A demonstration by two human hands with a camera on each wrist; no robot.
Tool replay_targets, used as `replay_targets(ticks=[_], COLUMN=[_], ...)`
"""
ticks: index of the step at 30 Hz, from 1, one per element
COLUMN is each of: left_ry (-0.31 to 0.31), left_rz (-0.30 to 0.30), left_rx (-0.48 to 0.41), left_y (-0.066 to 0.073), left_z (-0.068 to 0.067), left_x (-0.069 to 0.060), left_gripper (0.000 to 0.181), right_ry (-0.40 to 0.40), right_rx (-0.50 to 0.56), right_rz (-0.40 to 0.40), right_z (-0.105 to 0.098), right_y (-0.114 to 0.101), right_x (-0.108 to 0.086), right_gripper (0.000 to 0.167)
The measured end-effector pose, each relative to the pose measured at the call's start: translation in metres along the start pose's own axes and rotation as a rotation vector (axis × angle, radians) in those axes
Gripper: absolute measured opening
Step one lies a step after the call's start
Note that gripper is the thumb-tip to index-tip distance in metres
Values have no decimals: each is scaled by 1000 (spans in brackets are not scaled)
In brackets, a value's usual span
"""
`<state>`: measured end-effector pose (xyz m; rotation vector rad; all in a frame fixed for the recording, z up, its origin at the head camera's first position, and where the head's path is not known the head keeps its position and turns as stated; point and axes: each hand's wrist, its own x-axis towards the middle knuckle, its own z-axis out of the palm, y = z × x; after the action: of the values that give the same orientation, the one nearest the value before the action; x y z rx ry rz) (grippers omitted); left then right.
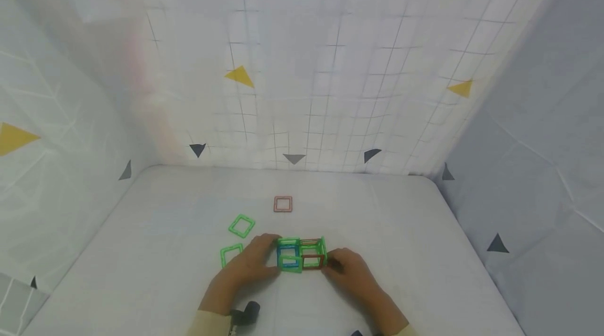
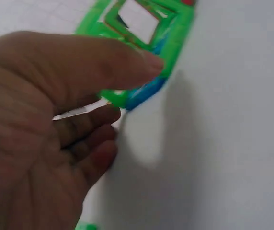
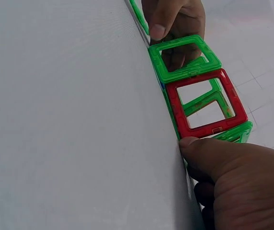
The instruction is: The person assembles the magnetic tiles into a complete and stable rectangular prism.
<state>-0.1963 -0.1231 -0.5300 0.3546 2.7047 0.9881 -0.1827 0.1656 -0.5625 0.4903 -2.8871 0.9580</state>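
Specifically, we locate the frame assembly (image 1: 301, 259) on the white surface (image 1: 424, 252), below the centre of the head view, and take it as the hub of a dial, with 12 o'clock toward the back wall. The assembly consists of two cells side by side. On the 9 o'clock cell we identify a green front panel (image 3: 167, 79) and blue frames (image 1: 289, 246); on the 3 o'clock cell, a red front panel (image 3: 175, 108) and a green end panel (image 1: 323, 249). Our left hand (image 1: 252, 262), at 9 o'clock, grips the assembly's near end, thumb against the green front panel. Our right hand (image 1: 351, 270), between 3 and 4 o'clock, pinches the opposite end, thumb at the red front panel's lower edge, fingers curled. Three loose frames lie flat, well apart from the assembly: a red square (image 1: 283, 210) at 11 o'clock, a green square (image 1: 235, 222) at 10 o'clock, and a second green square (image 1: 232, 247) at 9 o'clock, partly covered by our left hand.
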Motion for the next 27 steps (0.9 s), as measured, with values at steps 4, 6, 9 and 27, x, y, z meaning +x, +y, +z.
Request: replay_targets(ticks=[4, 6, 9, 27], left_ry=[35, 79, 154, 110], left_rz=[-40, -61, -92, -256], left_rx=[-19, -13, 39, 199], left_y=[-5, -10, -16, -32], left_z=[-7, -10, -17, -47], left_x=[-3, -2, -1, -13], left_gripper=[77, 74, 67, 73], right_ry=[-5, -4, -1, -13], right_rx=[-7, -2, -10, -13], right_rz=[7, 2, -6, 5], right_z=[1, 1, 1, -2], right_y=[1, 0, 1, -1], right_x=[0, 0, 1, 3], right_gripper=[21, 21, 21, 20])
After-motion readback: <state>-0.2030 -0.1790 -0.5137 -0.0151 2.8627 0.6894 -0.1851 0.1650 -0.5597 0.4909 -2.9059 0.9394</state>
